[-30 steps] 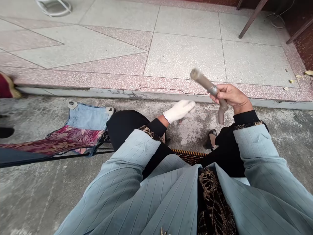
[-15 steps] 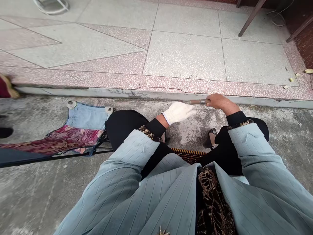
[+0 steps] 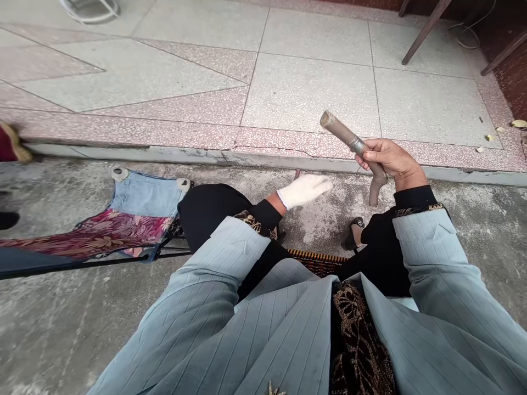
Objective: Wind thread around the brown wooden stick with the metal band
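Note:
My right hand is bare and closed round a brown stick-like piece that looks like wood. Silvery wire is wound about its middle. The straight upper part points up and left, with a round cut end. Below my fingers it bends into a short knobbly stub. My left hand wears a white knitted glove and hovers low over the ground between my knees, apart from the brown piece. Its fingers point right, stretched out close together; the palm side is hidden. A small reddish end shows just behind the glove, mostly covered.
A low step edge runs across in front, with terrazzo floor beyond. Left of me stands a folding chair with denim and red floral cloth. Another person's shoe is at far left. Wooden legs stand upper right.
My right hand has lifted and turned, bringing the wire-wound piece up and away from the glove, so its bent end now shows. My left hand has shifted only slightly, revealing the reddish end.

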`<state>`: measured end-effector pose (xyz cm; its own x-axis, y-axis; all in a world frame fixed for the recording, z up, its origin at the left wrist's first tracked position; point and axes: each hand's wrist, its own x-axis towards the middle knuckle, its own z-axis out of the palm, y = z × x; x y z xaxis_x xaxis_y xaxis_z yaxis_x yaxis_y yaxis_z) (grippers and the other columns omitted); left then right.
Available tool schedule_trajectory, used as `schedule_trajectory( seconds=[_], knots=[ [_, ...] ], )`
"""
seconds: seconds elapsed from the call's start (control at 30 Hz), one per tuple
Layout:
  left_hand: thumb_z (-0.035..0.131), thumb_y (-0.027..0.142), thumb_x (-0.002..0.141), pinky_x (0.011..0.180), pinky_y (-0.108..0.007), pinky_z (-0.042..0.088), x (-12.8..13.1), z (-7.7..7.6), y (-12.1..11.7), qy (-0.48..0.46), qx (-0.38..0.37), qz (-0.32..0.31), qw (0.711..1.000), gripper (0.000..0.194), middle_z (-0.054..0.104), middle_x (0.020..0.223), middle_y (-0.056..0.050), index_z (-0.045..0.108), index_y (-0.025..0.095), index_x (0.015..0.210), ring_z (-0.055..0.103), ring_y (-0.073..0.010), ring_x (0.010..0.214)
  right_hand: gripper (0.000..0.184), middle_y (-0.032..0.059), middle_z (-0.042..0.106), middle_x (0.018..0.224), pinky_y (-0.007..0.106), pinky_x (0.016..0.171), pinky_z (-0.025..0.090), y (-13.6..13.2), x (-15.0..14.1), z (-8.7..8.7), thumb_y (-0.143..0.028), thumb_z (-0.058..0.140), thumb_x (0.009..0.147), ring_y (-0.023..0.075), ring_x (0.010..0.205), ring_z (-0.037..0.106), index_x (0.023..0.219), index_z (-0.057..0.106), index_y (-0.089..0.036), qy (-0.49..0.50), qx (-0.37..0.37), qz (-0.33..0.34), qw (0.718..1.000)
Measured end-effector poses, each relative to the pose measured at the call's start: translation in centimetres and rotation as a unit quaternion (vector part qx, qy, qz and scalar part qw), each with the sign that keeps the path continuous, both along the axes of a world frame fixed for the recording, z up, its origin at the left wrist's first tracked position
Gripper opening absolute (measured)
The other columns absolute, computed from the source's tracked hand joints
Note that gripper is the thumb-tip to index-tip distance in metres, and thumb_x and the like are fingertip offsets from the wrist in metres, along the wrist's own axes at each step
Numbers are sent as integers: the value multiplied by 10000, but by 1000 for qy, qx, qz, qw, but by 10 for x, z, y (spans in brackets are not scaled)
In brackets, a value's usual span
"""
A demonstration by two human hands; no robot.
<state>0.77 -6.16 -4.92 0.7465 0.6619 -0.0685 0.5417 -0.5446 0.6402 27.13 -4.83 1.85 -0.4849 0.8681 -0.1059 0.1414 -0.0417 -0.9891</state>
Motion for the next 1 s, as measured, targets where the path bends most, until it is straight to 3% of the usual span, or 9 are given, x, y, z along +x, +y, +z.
schedule_trajectory(
  seconds=[0.13, 0.23, 0.37, 0.47, 0.57, 0.7, 0.77, 0.83, 1.0],
  knots=[
    [357, 488, 961, 698, -254, 407, 13, -8, -15, 102, 41, -71, 991, 439, 712, 929, -60, 669, 203, 1080, 649, -176, 806, 283, 41, 599, 745, 256, 609, 443, 10, -4, -18, -403, 680, 791, 120, 625, 516, 854, 638, -131, -134, -1, -101, 986],
    [346, 509, 963, 679, -273, 400, 12, -5, -17, 129, 106, -72, 983, 457, 716, 917, -78, 675, 213, 1081, 660, -200, 804, 210, 54, 626, 748, 277, 644, 427, 16, -12, -29, -307, 643, 813, 149, 667, 555, 917, 678, -128, -361, 10, -120, 925],
    [322, 531, 968, 614, -285, 356, 2, 4, -8, 163, 186, -30, 968, 506, 694, 798, -107, 677, 175, 1026, 648, -220, 723, 284, 124, 681, 970, 308, 727, 413, 20, -25, -37, -309, 620, 839, 232, 883, 602, 1050, 699, -137, -554, 67, -42, 828],
    [296, 507, 984, 597, -273, 328, -6, 10, 0, 156, 210, 21, 965, 496, 676, 736, -80, 657, 174, 1050, 632, -204, 690, 312, 151, 678, 1062, 316, 740, 410, 18, -32, -38, -302, 619, 843, 261, 950, 599, 1095, 692, -133, -599, 80, 28, 796],
    [314, 471, 987, 605, -273, 328, -11, 15, 7, 116, 194, 74, 971, 453, 683, 765, -61, 654, 178, 1048, 623, -195, 706, 250, 97, 691, 920, 289, 685, 413, 11, -38, -37, -265, 627, 828, 206, 820, 600, 1035, 709, -149, -535, 29, 191, 823],
    [337, 425, 982, 641, -267, 363, -12, 19, 11, 15, 84, 83, 993, 415, 665, 754, -41, 654, 158, 953, 609, -175, 725, 306, 12, 644, 758, 245, 629, 423, -1, -35, -27, -339, 696, 786, 123, 660, 552, 1022, 698, -144, -266, -88, 409, 868],
    [298, 428, 989, 645, -256, 381, -9, 18, 9, -40, 17, 80, 996, 458, 652, 744, -38, 634, 142, 864, 590, -153, 694, 427, 19, 645, 809, 238, 630, 436, -4, -26, -18, -389, 741, 752, 111, 672, 551, 1080, 667, -126, -129, -86, 363, 919],
    [267, 427, 998, 647, -247, 389, -3, 15, 5, -71, -25, 55, 996, 483, 647, 747, -33, 604, 138, 805, 567, -132, 662, 440, 10, 621, 777, 227, 589, 432, -5, -16, -11, -442, 749, 741, 94, 622, 522, 1029, 651, -123, 1, -48, 212, 976],
    [309, 402, 998, 655, -244, 357, 7, 10, -8, 19, -7, -31, 999, 433, 646, 733, -28, 611, 145, 825, 547, -131, 657, 395, 31, 601, 776, 236, 585, 449, 3, -2, -10, -486, 747, 730, 100, 611, 509, 876, 618, -142, 38, -3, -84, 996]
  ],
)
